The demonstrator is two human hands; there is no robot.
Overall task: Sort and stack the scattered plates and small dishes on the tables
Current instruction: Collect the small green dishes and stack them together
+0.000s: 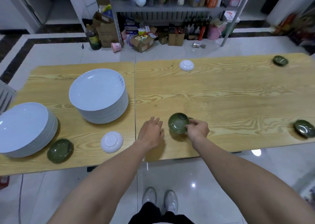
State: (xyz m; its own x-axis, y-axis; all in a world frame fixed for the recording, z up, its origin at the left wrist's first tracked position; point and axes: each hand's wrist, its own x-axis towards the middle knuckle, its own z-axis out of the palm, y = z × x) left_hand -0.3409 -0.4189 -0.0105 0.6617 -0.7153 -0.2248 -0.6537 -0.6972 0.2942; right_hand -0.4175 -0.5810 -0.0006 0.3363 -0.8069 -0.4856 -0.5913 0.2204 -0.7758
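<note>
My right hand (197, 129) grips a small green dish (178, 124) by its right rim, tilted above the right table near the front. My left hand (151, 132) hovers open, palm down, just left of it. Two tall stacks of white plates stand on the left table: one in the middle (98, 94), one at the left edge (23, 128). Loose small dishes lie about: a green one (59, 150) front left, a white upturned one (112, 142) beside it, another white one (186, 65) at the back, and green ones far right (305, 128) and back right (280, 60).
Two wood-grain tables (221, 96) stand side by side, with a seam between them. Behind them is a metal shelf (170, 9) with bottles, and cardboard boxes (143, 41) on the tiled floor. My feet are at the tables' front edge.
</note>
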